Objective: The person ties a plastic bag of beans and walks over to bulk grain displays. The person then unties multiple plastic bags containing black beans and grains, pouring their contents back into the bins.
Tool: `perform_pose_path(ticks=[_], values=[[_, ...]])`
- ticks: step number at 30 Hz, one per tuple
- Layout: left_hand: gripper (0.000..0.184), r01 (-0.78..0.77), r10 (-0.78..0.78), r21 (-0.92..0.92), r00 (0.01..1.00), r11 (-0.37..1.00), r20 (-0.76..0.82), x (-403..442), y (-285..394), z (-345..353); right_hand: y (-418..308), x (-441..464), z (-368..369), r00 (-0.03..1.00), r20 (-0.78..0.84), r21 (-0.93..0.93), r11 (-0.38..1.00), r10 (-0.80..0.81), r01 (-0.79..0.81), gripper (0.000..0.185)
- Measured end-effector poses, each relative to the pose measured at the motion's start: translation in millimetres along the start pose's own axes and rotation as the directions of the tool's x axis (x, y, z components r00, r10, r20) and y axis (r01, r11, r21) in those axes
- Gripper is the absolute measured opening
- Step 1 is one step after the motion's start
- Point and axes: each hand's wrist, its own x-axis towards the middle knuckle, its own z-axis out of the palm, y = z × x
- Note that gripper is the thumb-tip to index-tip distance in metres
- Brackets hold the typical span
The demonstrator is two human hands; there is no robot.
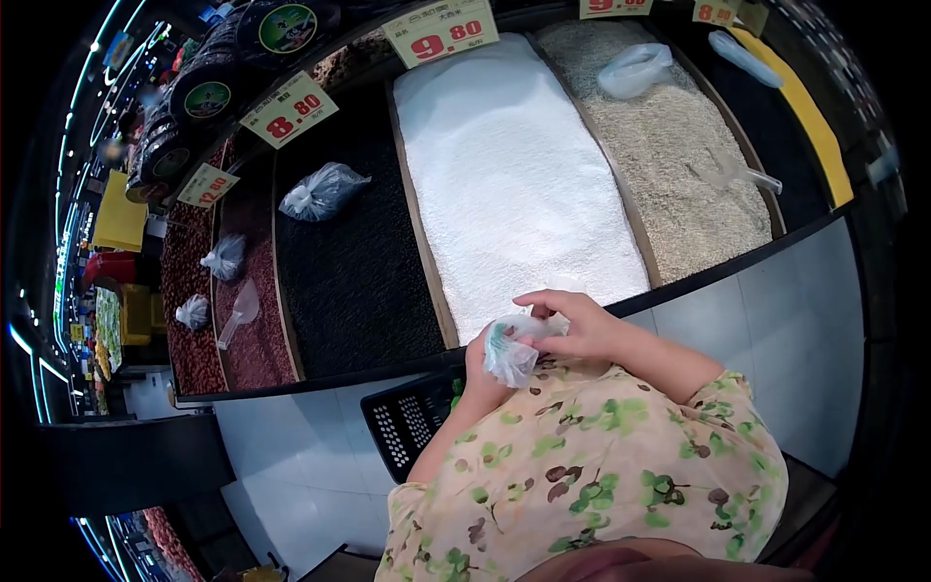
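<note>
A thin, clear plastic bag (511, 364) with a bit of green print is bunched up in front of my chest. My left hand (479, 376) wraps round it from the left side. From the right, my right hand (580, 328) has its thumb and fingers closed on the bag's upper edge; the fingertips are partly hidden by the plastic. What the bag contains, if anything, I cannot make out. Just beyond both hands lies the near end of a bin of white grain (524, 184).
Wooden dividers separate bins of black beans (354, 281), beige grain (679, 145) and reddish beans (262, 301). Knotted plastic bags (325, 191) and a clear scoop (739, 175) lie on them. Price cards (441, 37) stand behind. A black basket (407, 422) is below my left arm.
</note>
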Motion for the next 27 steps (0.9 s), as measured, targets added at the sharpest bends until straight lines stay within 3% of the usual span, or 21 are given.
perform_pose_path(ticks=[2,6,8,14,22,25,27], values=[[0.021,-0.128,0.141,0.308,0.990,0.943,-0.021,2.3,-8.2,-2.1,6.0,2.4,-2.0,0.998,-0.059,0.042,0.999,-0.006,0.009,0.041],[0.012,-0.033,0.019,-0.145,0.995,0.989,-0.094,-1.2,-19.3,-12.6,17.8,1.7,-11.4,0.979,-0.147,0.343,0.936,0.139,-0.082,0.021],[0.013,-0.105,0.078,-0.187,0.986,0.977,-0.147,-0.7,-16.9,-20.2,14.4,0.0,-20.6,0.966,-0.214,0.576,0.817,0.146,0.005,0.020],[0.012,-0.145,0.093,-0.209,0.966,0.967,-0.241,-3.7,-4.5,-29.0,21.5,-14.8,-47.1,0.900,-0.391,0.617,0.780,0.193,0.101,0.022],[0.007,-0.158,0.091,-0.299,0.970,0.941,-0.228,-4.7,-4.8,-31.6,5.7,-20.7,-65.8,0.809,-0.577,0.380,0.914,0.112,0.144,0.016],[0.006,-0.171,0.111,-0.281,0.970,0.944,-0.218,-5.6,-5.1,-33.8,0.9,-21.1,-64.5,0.776,-0.629,0.129,0.991,0.049,0.042,0.021],[0.005,-0.175,0.119,-0.255,0.968,0.951,-0.220,-6.5,-5.3,-33.9,-23.4,-20.3,-60.2,0.709,-0.634,-0.324,0.938,-0.310,0.120,0.026]])
